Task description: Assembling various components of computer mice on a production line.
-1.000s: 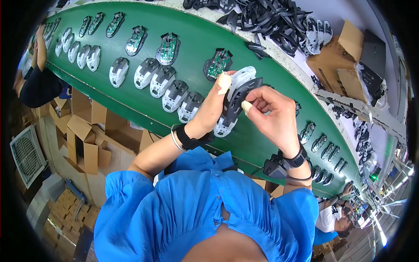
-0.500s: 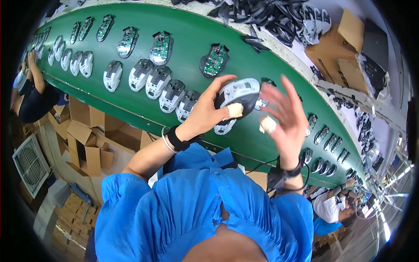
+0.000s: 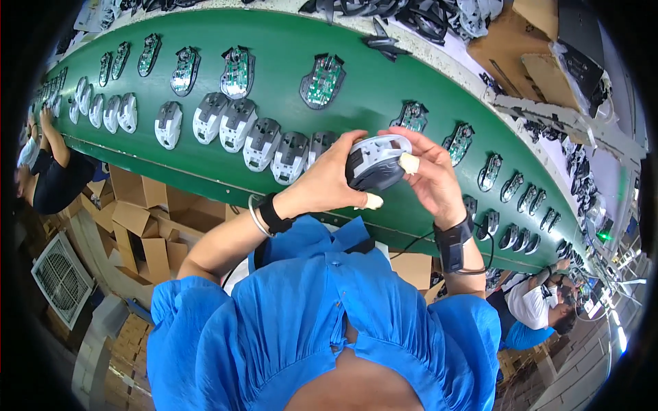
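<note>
- Head view: two bare hands hold one mouse shell (image 3: 375, 164) between them, up over the near part of a long green table (image 3: 274, 72).
- The shell is white and gray on top, with a smooth dark part on the side that faces the person. It is tilted.
- The left hand (image 3: 323, 179) is wrapped around the left end of the shell, with its thumb low and its other fingers up at the top.
- The right hand (image 3: 436, 183) grips the other end, its thumb on the front and its fingers up by the far edge.
- Both thumbs have pale wraps on their tips.
- Just left of the left hand, white and gray shells (image 3: 289, 157) sit in a row on the table.
- Farther back is a row of green circuit boards (image 3: 323, 82) in dark bases. One of them is just behind the right hand.
- Past the far edge of the table lies a heap of black parts (image 3: 419, 19), with a brown box (image 3: 504, 51) near it.
- Open boxes (image 3: 156, 255) stand below the table on the left.
- One other person (image 3: 58, 181) is at the far left, and another person (image 3: 531, 305) is at the far right.
</note>
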Available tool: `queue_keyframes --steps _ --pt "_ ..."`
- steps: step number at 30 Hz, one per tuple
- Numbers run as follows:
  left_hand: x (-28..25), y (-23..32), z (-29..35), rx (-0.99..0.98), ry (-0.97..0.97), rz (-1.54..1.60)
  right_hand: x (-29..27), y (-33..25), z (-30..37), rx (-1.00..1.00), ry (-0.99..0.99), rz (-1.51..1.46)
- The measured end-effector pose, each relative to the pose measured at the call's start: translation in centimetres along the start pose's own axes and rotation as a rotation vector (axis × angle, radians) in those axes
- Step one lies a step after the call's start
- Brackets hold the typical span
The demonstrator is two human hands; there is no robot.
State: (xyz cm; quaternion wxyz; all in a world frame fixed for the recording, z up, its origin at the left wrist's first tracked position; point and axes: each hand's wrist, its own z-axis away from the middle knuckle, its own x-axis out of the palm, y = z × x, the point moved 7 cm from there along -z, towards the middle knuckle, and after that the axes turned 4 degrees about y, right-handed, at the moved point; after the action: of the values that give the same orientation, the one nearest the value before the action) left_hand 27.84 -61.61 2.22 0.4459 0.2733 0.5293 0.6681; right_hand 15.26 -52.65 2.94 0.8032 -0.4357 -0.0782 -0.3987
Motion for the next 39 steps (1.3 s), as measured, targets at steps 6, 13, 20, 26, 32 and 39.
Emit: queue_keyframes --steps 6,13,20,26,32,39 --pt "2.9 -0.6 1.7 -0.026 -0.184 -0.229 1.1 0.5 3.3 -0.295 -0.017 1.025" --pt "7.6 -2.4 2.4 0.248 -0.262 -0.352 -8.9 5.7 10.3 -0.520 0.708 0.880" --pt "-6.3 -5.3 4.6 0.168 0.426 -1.017 -16.3 11.8 15.9 -0.630 1.532 1.354" --pt "-16.4 -10.3 5.7 -0.176 0.722 -1.236 2.0 11.7 1.7 -0.803 0.026 1.702" --pt "-22.7 -13.4 7.6 -0.072 0.820 -1.115 8.2 14.6 -5.1 -0.845 -0.182 1.802" --pt "-35.0 -17.1 10.3 0.003 0.822 -1.140 17.7 13.6 -10.5 -0.936 -0.284 1.569"
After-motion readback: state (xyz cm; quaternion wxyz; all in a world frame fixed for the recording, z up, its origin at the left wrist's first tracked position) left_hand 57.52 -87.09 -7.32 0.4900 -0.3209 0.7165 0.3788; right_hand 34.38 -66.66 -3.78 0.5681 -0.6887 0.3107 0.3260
